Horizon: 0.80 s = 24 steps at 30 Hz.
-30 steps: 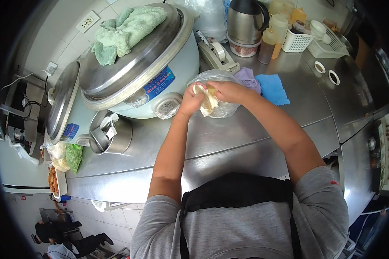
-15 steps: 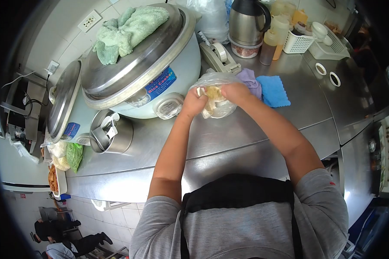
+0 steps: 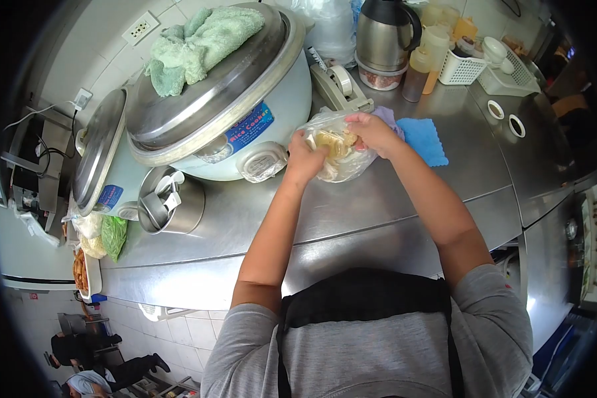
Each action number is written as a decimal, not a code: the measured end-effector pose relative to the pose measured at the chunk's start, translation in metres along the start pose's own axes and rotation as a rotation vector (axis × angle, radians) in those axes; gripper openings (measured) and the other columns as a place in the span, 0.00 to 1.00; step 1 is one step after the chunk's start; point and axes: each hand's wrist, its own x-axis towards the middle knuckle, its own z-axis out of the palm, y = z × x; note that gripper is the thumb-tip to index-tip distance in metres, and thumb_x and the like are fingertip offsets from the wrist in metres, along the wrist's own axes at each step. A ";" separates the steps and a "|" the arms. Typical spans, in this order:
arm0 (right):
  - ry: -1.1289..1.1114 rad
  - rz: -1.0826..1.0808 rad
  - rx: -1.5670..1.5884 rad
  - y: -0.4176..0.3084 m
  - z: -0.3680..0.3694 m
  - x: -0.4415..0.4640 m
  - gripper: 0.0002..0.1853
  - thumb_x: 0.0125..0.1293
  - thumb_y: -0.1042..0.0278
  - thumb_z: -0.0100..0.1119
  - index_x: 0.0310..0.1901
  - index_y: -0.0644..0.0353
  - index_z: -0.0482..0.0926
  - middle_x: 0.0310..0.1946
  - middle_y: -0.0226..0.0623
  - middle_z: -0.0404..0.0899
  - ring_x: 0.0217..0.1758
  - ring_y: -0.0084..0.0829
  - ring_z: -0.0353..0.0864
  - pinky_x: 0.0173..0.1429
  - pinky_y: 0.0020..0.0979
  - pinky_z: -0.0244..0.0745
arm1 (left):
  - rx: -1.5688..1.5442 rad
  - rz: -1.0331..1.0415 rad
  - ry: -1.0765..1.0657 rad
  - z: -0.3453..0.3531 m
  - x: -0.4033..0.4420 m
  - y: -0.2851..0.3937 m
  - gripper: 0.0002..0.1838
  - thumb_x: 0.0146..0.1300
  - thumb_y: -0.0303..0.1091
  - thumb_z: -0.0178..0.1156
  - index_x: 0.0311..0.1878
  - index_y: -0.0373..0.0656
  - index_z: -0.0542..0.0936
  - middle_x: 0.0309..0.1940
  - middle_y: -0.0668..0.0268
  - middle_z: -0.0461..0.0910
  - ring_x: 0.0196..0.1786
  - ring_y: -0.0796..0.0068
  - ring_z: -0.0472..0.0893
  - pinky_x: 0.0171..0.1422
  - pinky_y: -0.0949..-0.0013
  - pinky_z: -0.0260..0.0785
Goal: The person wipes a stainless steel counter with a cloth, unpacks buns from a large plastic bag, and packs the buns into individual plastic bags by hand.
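Note:
A clear plastic bag (image 3: 341,171) rests on the steel counter, with pale yellowish contents showing inside; I cannot make out what they are. My left hand (image 3: 305,158) is closed on the bag's left side, its thumb lying over the edge of the opening. On the far right side, my right hand (image 3: 373,132) pinches the bag's rim between thumb and fingers. Just behind the bag stands a tape dispenser (image 3: 341,89) with a white roll. A purple cloth (image 3: 386,118) lies partly hidden behind my right hand, beside a blue cloth (image 3: 424,141).
A large rice cooker (image 3: 235,132) with a green towel (image 3: 199,50) on its lid stands left of the bag. A steel pot (image 3: 182,205) holds scoops. Behind are a thermos (image 3: 385,36), sauce bottles (image 3: 416,73) and white baskets (image 3: 459,68). Two people (image 3: 89,361) are at lower left.
My right hand has shifted up and slightly right along the bag's rim. The bag's opening is spread wider, showing more of the contents. My left hand has turned inward over the edge.

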 end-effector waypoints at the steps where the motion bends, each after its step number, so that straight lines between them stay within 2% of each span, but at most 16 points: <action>1: -0.059 0.070 0.040 0.000 -0.003 0.001 0.17 0.53 0.77 0.47 0.47 0.61 0.67 0.39 0.36 0.70 0.35 0.27 0.73 0.39 0.25 0.72 | 0.065 0.059 0.013 -0.004 -0.012 0.016 0.29 0.43 0.33 0.57 0.50 0.33 0.63 0.45 0.47 0.64 0.46 0.56 0.68 0.51 0.66 0.61; 2: -0.058 0.068 0.041 0.002 -0.006 0.002 0.17 0.53 0.77 0.47 0.47 0.61 0.67 0.39 0.36 0.70 0.35 0.27 0.73 0.39 0.25 0.72 | 0.131 0.117 0.026 -0.008 -0.022 0.028 0.31 0.42 0.34 0.57 0.52 0.34 0.62 0.50 0.42 0.59 0.53 0.50 0.63 0.56 0.64 0.57; 3: -0.110 0.085 0.155 0.005 -0.008 0.004 0.18 0.52 0.78 0.47 0.47 0.63 0.67 0.40 0.37 0.69 0.35 0.27 0.73 0.38 0.25 0.72 | 0.133 0.119 0.026 -0.008 -0.029 0.036 0.31 0.42 0.34 0.57 0.52 0.34 0.62 0.50 0.42 0.59 0.53 0.50 0.63 0.56 0.64 0.57; 5: -0.161 0.100 0.268 0.010 -0.010 0.008 0.18 0.52 0.79 0.47 0.47 0.64 0.67 0.41 0.39 0.69 0.36 0.27 0.73 0.38 0.25 0.73 | 0.523 0.294 0.036 -0.007 -0.037 0.044 0.32 0.41 0.35 0.59 0.52 0.38 0.63 0.53 0.44 0.54 0.55 0.48 0.58 0.58 0.59 0.53; 8: -0.181 0.052 0.243 0.011 -0.010 0.004 0.19 0.51 0.80 0.48 0.48 0.65 0.65 0.40 0.37 0.68 0.35 0.27 0.73 0.37 0.25 0.73 | 0.628 0.359 0.129 -0.004 -0.036 0.041 0.31 0.42 0.38 0.59 0.52 0.38 0.64 0.52 0.43 0.56 0.53 0.47 0.60 0.57 0.59 0.54; 10: -0.167 -0.014 0.158 0.010 -0.007 0.002 0.20 0.52 0.79 0.47 0.50 0.63 0.64 0.35 0.36 0.71 0.35 0.28 0.73 0.39 0.27 0.71 | 0.571 0.360 0.166 -0.005 -0.033 0.037 0.30 0.44 0.37 0.57 0.52 0.36 0.64 0.52 0.43 0.56 0.53 0.48 0.60 0.58 0.60 0.53; 12: -0.134 -0.011 0.151 0.008 -0.006 0.001 0.20 0.52 0.78 0.47 0.50 0.63 0.64 0.35 0.36 0.71 0.35 0.27 0.73 0.39 0.26 0.71 | 0.519 0.357 0.200 -0.007 -0.031 0.027 0.28 0.46 0.37 0.56 0.51 0.35 0.64 0.52 0.43 0.56 0.54 0.48 0.59 0.58 0.60 0.52; 14: -0.107 -0.007 0.147 0.007 -0.006 0.001 0.19 0.53 0.78 0.47 0.50 0.63 0.64 0.34 0.36 0.71 0.34 0.26 0.73 0.38 0.26 0.71 | 0.341 0.358 0.231 -0.009 -0.030 0.015 0.25 0.48 0.33 0.53 0.51 0.34 0.64 0.51 0.44 0.57 0.52 0.50 0.60 0.57 0.59 0.53; 16: -0.150 0.040 0.281 0.007 -0.007 0.003 0.19 0.52 0.78 0.49 0.48 0.64 0.65 0.36 0.36 0.70 0.31 0.25 0.72 0.36 0.26 0.72 | 0.348 0.351 0.204 -0.009 -0.034 0.011 0.25 0.49 0.32 0.52 0.51 0.32 0.62 0.51 0.43 0.57 0.52 0.48 0.60 0.57 0.58 0.53; 18: -0.188 0.050 0.367 0.006 -0.007 0.002 0.18 0.53 0.77 0.49 0.48 0.63 0.65 0.36 0.35 0.70 0.33 0.25 0.72 0.37 0.25 0.71 | 0.352 0.341 0.184 -0.007 -0.037 0.003 0.25 0.50 0.30 0.50 0.52 0.30 0.60 0.51 0.42 0.56 0.53 0.47 0.60 0.57 0.58 0.53; 20: -0.231 0.057 0.451 0.003 -0.004 0.001 0.17 0.54 0.76 0.48 0.48 0.62 0.65 0.35 0.33 0.71 0.34 0.24 0.72 0.38 0.25 0.69 | 0.439 0.370 0.197 -0.002 -0.037 -0.009 0.30 0.50 0.30 0.50 0.55 0.27 0.53 0.52 0.39 0.55 0.53 0.44 0.61 0.57 0.59 0.55; 21: -0.237 0.052 0.443 0.000 -0.001 -0.004 0.17 0.54 0.75 0.49 0.48 0.61 0.65 0.35 0.33 0.71 0.34 0.24 0.71 0.38 0.24 0.69 | 0.440 0.370 0.201 -0.002 -0.038 -0.006 0.30 0.50 0.30 0.50 0.55 0.27 0.53 0.52 0.39 0.55 0.53 0.44 0.61 0.57 0.59 0.55; 23: -0.240 0.048 0.433 -0.001 0.005 -0.011 0.17 0.54 0.75 0.49 0.47 0.61 0.66 0.35 0.32 0.71 0.34 0.23 0.71 0.37 0.23 0.68 | 0.341 0.155 0.080 -0.002 -0.040 0.001 0.35 0.50 0.32 0.52 0.57 0.26 0.46 0.54 0.37 0.52 0.53 0.42 0.62 0.55 0.60 0.58; 24: -0.268 0.014 0.336 -0.001 0.009 -0.014 0.17 0.54 0.74 0.50 0.47 0.61 0.66 0.35 0.31 0.71 0.35 0.22 0.70 0.37 0.22 0.67 | 0.339 0.156 0.079 -0.003 -0.042 0.006 0.35 0.50 0.32 0.52 0.57 0.26 0.46 0.54 0.37 0.52 0.53 0.42 0.62 0.55 0.60 0.58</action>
